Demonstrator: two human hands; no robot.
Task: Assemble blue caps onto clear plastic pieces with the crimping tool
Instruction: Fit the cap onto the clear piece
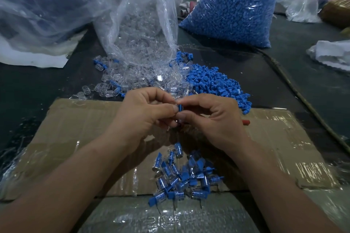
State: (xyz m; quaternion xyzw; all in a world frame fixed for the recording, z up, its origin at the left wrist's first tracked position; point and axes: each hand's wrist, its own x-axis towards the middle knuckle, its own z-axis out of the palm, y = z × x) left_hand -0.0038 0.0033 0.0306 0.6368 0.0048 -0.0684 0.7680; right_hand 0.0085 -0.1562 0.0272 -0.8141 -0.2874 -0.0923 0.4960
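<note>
Fingers (166,108) of the left hand (144,113) and the right hand (212,119) meet tip to tip above the cardboard (75,128), curled and pinched together on one small blue cap (180,108). Thumb and forefinger of each hand clamp it from either side. A glint of clear plastic shows just below the cap, but I cannot tell which hand holds it.

Near the person, on the cardboard between the forearms, lies a heap of assembled pieces (181,176), clear bodies with blue caps fitted. Beyond the hands, loose clear pieces (117,81) spill onto the dark desk (28,81) from an open clear bag (140,24). Just beside them on the right lies a pile of loose blue caps (214,81), touching the clear ones. Farther back stands a full bag of blue caps (233,5). A large crumpled bag (47,2) fills the far left. A red end (246,122) of something pokes out behind the right hand; what it belongs to is hidden. A white cloth (331,55) lies at the far right.
</note>
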